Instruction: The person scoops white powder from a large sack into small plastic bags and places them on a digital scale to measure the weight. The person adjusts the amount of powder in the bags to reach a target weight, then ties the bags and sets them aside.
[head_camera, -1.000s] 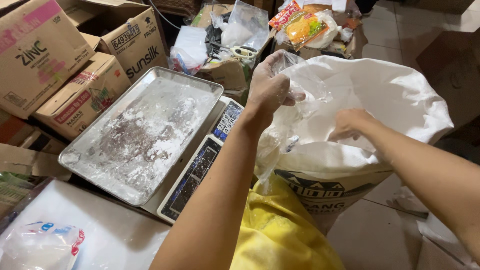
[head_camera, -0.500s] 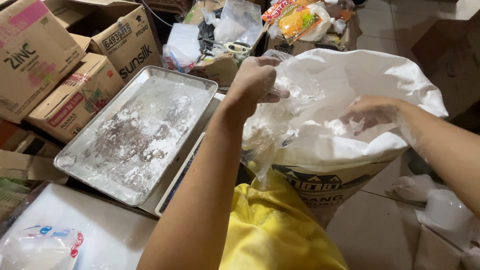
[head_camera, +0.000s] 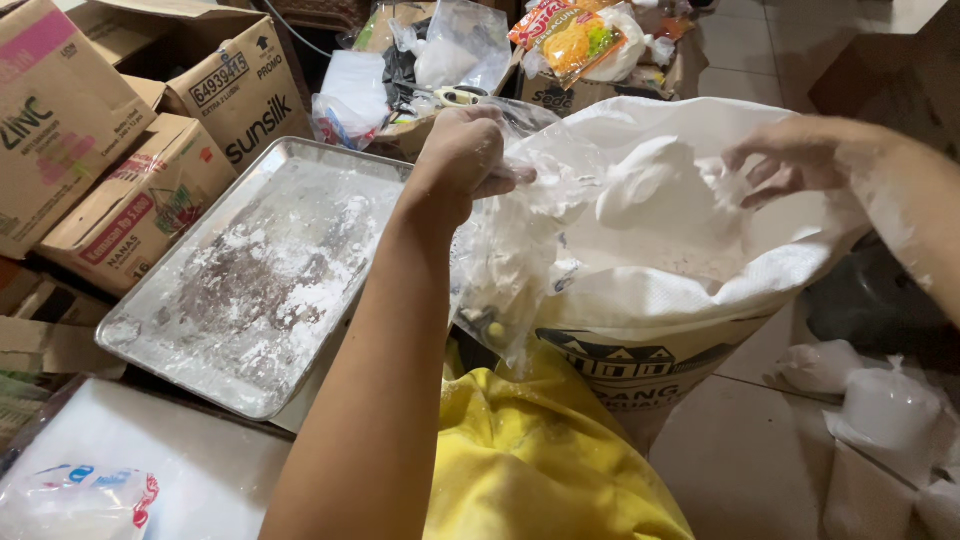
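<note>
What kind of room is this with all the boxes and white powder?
Probably a small shop's storeroom or packing corner. Stacked cardboard boxes line the back, a big white sack of powder stands open, and a powder-dusted metal tray sits beside it.

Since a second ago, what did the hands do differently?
The right hand came up out of the big white sack and now carries white powder above it. The left hand kept its grip on the clear plastic bag, held open at the sack's edge. The floury metal tray stayed put.
</note>
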